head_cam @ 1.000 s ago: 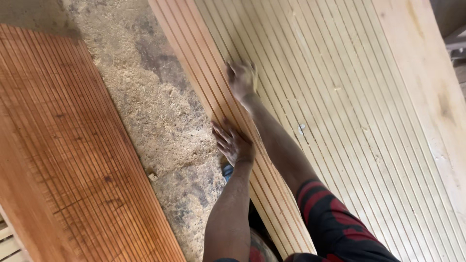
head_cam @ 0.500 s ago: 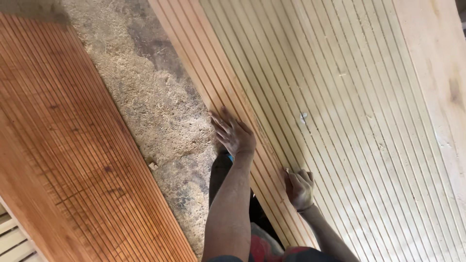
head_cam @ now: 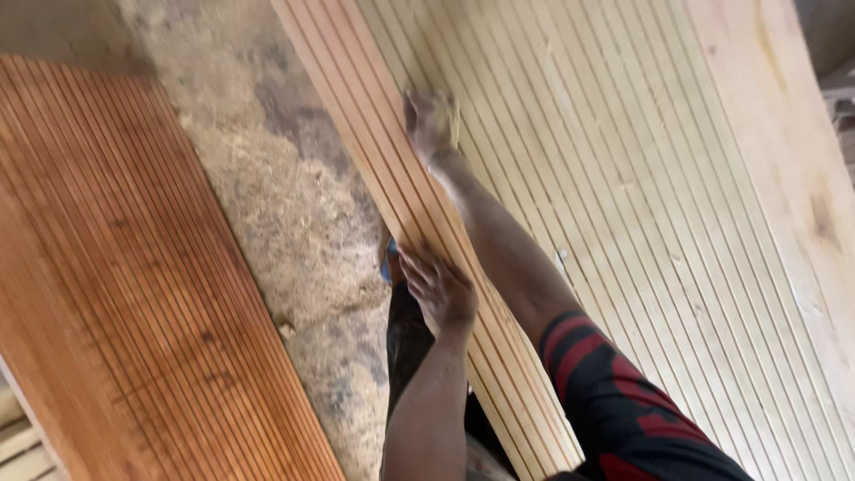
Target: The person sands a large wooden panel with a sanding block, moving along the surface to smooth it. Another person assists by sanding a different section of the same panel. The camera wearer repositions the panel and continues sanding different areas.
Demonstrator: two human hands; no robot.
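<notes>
While the right hand point(head_cam: 432, 120) reaches ahead, the left hand point(head_cam: 438, 287) presses the slats point(head_cam: 463, 267).

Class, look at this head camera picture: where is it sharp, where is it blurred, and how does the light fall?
Head view: the right hand, reaching far up the pale grooved wooden planks, is smeared by motion blur; the left hand on the planks' edge is clearer; the reddish-brown grooved board shows crisp lines; light is soft and even, with a dim patch on the sawdust-covered floor at top, no glare.
</notes>
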